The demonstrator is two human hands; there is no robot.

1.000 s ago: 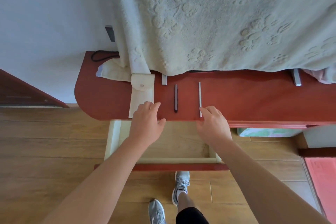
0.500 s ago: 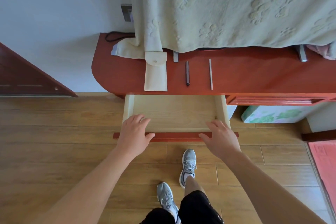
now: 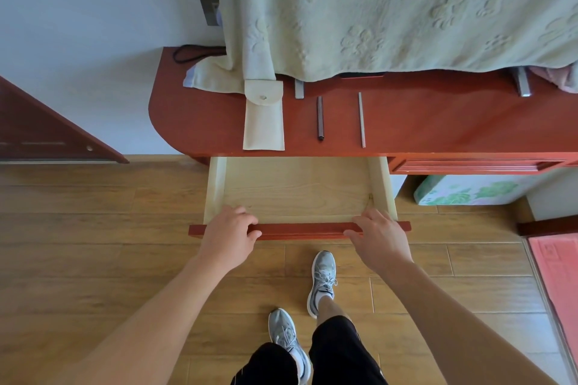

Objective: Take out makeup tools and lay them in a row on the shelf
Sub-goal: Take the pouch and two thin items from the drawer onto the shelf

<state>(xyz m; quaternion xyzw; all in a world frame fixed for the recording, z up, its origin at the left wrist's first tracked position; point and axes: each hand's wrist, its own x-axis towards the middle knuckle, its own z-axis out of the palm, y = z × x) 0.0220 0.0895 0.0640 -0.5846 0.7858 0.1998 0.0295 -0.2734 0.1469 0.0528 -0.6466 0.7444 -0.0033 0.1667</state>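
Note:
On the red shelf (image 3: 194,122) lie a cream pouch (image 3: 263,122), a dark pencil-like tool (image 3: 320,117) and a thin silvery tool (image 3: 362,119), side by side and pointing toward me. Below the shelf a pale wooden drawer (image 3: 297,191) stands pulled out, its inside bare. My left hand (image 3: 230,236) grips the drawer's red front (image 3: 300,230) near its left end, fingers curled over the top edge. My right hand (image 3: 380,236) holds the front near its right end the same way.
A pale embossed cloth (image 3: 391,9) hangs over the back of the shelf. A short grey metal piece (image 3: 299,88) sticks out beneath it. A black cable (image 3: 190,53) lies at the shelf's left. A closed red drawer (image 3: 475,166) sits right. My shoes (image 3: 322,281) stand on the wooden floor.
My hands left the shelf edge, came down toward me and took hold of the drawer's red front. The view pulled back from the shelf.

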